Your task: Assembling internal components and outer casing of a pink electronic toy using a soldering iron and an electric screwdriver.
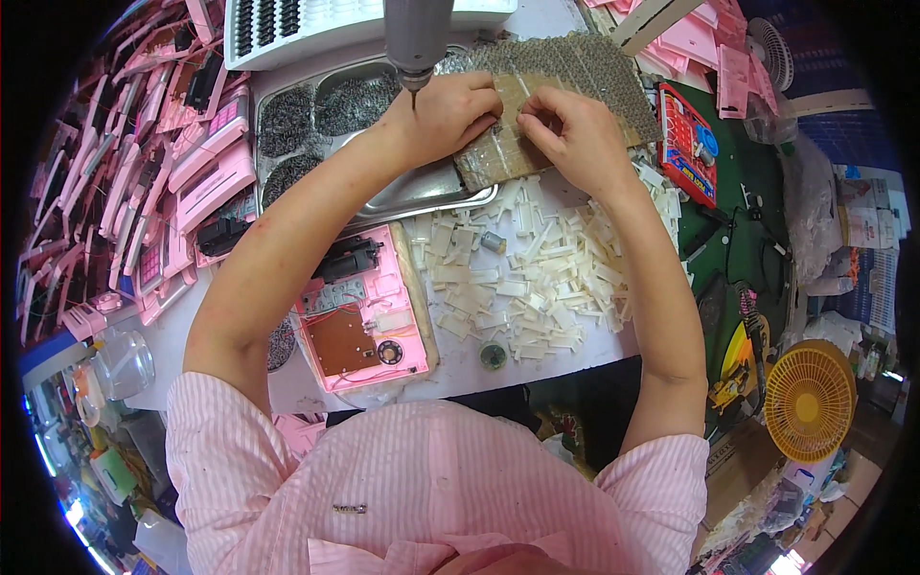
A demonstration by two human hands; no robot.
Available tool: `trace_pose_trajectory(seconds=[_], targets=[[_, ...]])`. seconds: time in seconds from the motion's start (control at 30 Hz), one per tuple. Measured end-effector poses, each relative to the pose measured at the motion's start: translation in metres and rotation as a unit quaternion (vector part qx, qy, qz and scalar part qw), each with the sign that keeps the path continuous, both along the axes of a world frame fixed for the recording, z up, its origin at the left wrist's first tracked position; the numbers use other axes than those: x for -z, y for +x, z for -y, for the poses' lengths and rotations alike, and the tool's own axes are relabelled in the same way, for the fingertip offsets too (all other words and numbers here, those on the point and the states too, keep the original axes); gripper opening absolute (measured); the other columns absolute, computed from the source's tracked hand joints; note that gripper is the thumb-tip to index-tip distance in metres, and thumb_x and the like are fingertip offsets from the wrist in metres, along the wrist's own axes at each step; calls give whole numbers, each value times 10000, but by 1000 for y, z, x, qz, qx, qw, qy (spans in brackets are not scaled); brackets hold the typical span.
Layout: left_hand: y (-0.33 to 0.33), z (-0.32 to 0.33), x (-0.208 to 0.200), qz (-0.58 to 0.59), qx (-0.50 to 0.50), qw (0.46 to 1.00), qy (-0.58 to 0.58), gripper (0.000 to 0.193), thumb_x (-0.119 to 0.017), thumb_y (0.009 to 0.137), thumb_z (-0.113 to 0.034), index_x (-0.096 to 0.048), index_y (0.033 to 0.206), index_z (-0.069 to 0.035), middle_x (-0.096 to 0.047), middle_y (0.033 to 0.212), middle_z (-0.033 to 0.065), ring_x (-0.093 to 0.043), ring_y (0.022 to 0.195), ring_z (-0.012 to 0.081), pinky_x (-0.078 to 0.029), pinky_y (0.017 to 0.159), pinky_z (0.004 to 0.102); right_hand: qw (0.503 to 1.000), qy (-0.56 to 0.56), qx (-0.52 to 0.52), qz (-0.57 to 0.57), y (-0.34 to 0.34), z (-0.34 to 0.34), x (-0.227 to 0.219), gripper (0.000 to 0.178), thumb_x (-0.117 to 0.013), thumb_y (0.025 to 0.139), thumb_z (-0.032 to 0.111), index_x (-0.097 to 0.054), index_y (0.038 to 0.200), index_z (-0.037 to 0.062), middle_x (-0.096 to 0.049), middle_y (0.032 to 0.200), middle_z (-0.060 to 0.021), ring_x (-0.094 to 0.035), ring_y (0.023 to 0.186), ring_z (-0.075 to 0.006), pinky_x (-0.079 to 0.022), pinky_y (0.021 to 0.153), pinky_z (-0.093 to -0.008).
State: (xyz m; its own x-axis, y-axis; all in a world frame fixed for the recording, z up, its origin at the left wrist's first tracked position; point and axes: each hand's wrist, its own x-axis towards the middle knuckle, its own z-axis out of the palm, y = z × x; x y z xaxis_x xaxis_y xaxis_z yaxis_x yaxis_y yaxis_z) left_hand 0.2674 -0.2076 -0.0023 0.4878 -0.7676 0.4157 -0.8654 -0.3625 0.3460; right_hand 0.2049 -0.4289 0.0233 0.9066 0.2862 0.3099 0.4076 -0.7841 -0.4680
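My left hand (pixel 448 113) is closed over the left part of a tape-covered cardboard piece (pixel 494 163), its fingers curled and what they grip hidden. To its right, my right hand (pixel 573 136) bends thumb and fingertips together above the same cardboard; I cannot make out anything between them. A grey mesh-like sheet (pixel 585 72) adjoins the cardboard at the back. An electric screwdriver (pixel 416 43) hangs point down over my left wrist. Below my left forearm lies an opened pink casing (pixel 407 316) with a brown board, a small round speaker and black parts.
A metal tray (pixel 379 206) holds small dark pieces in its compartments. White plastic parts (pixel 546 273) are heaped on the table. Pink casings (pixel 216 153) pile up at the left. A red boxed set (pixel 685 144) and a yellow fan (pixel 810 402) are on the right.
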Motion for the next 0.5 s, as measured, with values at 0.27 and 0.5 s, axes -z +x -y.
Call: trace_pose_trajectory(seconds=[0.27, 0.5], targets=[[-6, 6, -2, -50, -5, 987, -154, 137, -667, 904, -77, -662, 1020, -5, -621, 926, 111, -613, 766, 244, -494, 671, 329, 991, 108, 9, -76, 3, -8, 1, 300, -621, 991, 301, -678, 955, 9, -679, 774, -103, -635, 676, -179, -489, 623, -333], [-10, 8, -8, -149, -33, 974, -169, 155, -672, 935, -111, -678, 1051, -8, -604, 894, 64, -559, 707, 128, -462, 647, 274, 940, 279, -31, -195, 9, -3, 10, 323, -580, 1036, 333, -657, 903, 49, -609, 744, 32, -484, 606, -39, -379, 530, -222]])
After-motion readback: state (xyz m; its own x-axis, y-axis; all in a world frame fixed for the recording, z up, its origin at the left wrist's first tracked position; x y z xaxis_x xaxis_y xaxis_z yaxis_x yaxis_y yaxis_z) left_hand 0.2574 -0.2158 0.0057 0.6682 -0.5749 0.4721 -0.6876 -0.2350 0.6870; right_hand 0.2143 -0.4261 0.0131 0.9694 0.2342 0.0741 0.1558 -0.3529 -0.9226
